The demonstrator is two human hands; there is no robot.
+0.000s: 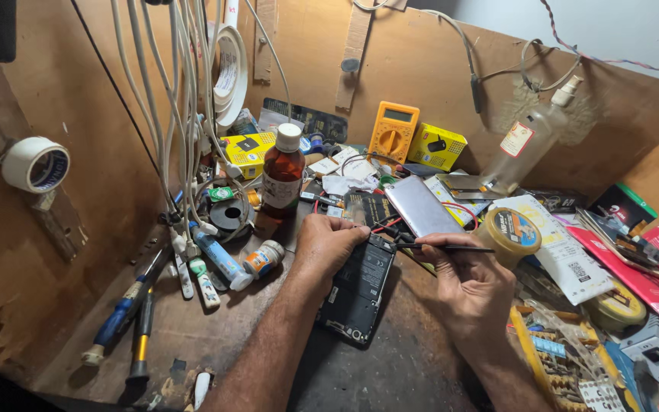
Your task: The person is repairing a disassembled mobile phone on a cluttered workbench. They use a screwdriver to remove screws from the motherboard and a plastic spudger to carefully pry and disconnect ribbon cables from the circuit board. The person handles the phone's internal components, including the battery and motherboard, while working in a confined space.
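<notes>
Two hands meet over the opened phone (358,290), which lies on the tabletop (215,336) with its long axis running away from the person, slightly tilted. The left hand (328,246) presses flat on its upper end, grip released; the right hand (473,288) pinches a thin dark tool (451,247), tip pointing left toward the phone's top edge.

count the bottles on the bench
2. A brown bottle with a white cap stands upright behind the left hand; a clear spray bottle leans against the back wall. Clutter may hide others.
</notes>
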